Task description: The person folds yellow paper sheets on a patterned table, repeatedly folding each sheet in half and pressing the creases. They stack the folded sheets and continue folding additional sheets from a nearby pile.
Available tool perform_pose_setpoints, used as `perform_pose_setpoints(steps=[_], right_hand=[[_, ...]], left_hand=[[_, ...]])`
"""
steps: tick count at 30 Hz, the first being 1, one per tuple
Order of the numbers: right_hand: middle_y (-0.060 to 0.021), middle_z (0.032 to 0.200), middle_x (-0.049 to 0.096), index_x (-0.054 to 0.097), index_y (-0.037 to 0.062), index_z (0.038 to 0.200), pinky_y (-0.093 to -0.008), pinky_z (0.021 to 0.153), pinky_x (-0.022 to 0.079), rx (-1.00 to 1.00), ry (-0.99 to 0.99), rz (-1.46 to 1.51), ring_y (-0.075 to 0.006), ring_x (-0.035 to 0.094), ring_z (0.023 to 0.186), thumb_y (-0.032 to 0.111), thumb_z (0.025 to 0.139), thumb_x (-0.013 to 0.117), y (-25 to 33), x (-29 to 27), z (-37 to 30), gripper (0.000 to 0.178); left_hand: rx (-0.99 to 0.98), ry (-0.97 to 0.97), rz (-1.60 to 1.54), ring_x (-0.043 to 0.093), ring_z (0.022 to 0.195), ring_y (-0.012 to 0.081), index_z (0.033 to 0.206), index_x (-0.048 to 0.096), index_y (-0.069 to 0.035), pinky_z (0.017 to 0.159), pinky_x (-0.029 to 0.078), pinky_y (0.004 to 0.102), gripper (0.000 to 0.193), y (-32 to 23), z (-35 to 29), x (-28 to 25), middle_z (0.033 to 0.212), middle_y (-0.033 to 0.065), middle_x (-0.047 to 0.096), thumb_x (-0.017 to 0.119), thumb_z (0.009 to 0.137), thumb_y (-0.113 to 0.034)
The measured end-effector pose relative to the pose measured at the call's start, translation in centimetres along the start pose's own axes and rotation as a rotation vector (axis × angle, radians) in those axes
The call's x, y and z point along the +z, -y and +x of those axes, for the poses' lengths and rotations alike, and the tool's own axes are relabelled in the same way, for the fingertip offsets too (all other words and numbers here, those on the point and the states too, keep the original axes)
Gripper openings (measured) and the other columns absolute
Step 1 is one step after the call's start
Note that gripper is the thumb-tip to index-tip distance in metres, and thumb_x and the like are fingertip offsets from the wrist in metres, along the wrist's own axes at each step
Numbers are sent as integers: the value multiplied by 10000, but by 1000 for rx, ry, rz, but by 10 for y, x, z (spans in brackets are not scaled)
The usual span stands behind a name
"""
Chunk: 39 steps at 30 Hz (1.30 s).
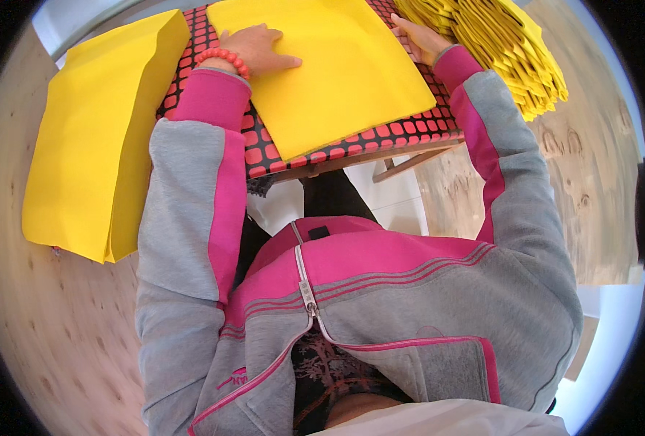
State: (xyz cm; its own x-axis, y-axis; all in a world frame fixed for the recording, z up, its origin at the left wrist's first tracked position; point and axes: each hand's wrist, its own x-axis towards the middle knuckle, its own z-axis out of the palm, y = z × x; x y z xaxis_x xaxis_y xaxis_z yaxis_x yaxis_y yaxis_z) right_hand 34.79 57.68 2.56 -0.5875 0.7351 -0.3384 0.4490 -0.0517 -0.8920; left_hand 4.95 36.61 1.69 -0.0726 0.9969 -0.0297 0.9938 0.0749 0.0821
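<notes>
A flat yellow felt-like sheet (337, 80) lies on a small table (264, 156) with a red-and-black patterned cover. Its near edge reaches close to the table's front. My left hand (261, 52), with a red bead bracelet at the wrist, rests on the sheet's left part, fingers spread and the thumb pointing right. By the sheet's right edge is my right hand (421, 42), its fingers stretched out and partly turned from view. I cannot tell whether it touches the sheet. Neither hand shows anything held.
To the left stands a thick block of yellow sheets (93, 138) on a wooden surface (61, 320). A fanned pile of folded yellow pieces (508, 54) lies at the far right, just beyond my right hand. Another wooden surface (577, 167) extends along the right.
</notes>
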Motion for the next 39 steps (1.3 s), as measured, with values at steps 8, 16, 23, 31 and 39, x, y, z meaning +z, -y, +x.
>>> perform_pose_setpoints(steps=[8, 16, 23, 31, 39], right_hand=[[24, 748, 732, 707, 107, 961, -196, 454, 516, -1, 190, 87, -39, 629, 516, 509, 1084, 433, -3, -14, 32, 502], [11, 827, 745, 704, 88, 1016, -212, 530, 539, 71, 103, 70, -55, 662, 603, 402, 1057, 564, 16, -4, 61, 346], [-92, 989, 764, 680, 40, 1125, -327, 701, 609, -155, -121, -706, -194, 742, 788, 291, 995, 640, 31, 24, 69, 285], [-67, 949, 710, 651, 93, 1040, -416, 639, 571, -1017, -569, -1398, -275, 723, 823, 286, 955, 625, 12, 52, 62, 213], [20, 926, 726, 676, 101, 1034, -253, 670, 564, 93, -59, -11, -93, 678, 749, 402, 1012, 644, 27, -2, 51, 303]], left_hand=[[29, 16, -84, 443, 1442, 338, 1461, 565, -98, 1180, 352, 411, 871, 6, 1, -1, 1550, 169, 482, 584, 860, -729], [24, -80, -99, 510, 1362, 309, 1426, 601, -147, 1138, 338, 529, 802, 10, 4, 10, 1428, 126, 566, 587, 858, -713], [21, -40, -86, 414, 1463, 356, 1494, 531, -125, 1199, 290, 531, 876, 12, 3, 5, 1577, 193, 442, 567, 871, -739], [-2, 23, -8, 405, 1470, 331, 1496, 531, -145, 1156, 282, 634, 861, 3, -3, -4, 1577, 172, 443, 552, 876, -742], [-49, 37, -23, 384, 1488, 310, 1509, 513, -145, 1183, 311, 522, 844, 1, -2, -3, 1597, 153, 423, 549, 889, -715]])
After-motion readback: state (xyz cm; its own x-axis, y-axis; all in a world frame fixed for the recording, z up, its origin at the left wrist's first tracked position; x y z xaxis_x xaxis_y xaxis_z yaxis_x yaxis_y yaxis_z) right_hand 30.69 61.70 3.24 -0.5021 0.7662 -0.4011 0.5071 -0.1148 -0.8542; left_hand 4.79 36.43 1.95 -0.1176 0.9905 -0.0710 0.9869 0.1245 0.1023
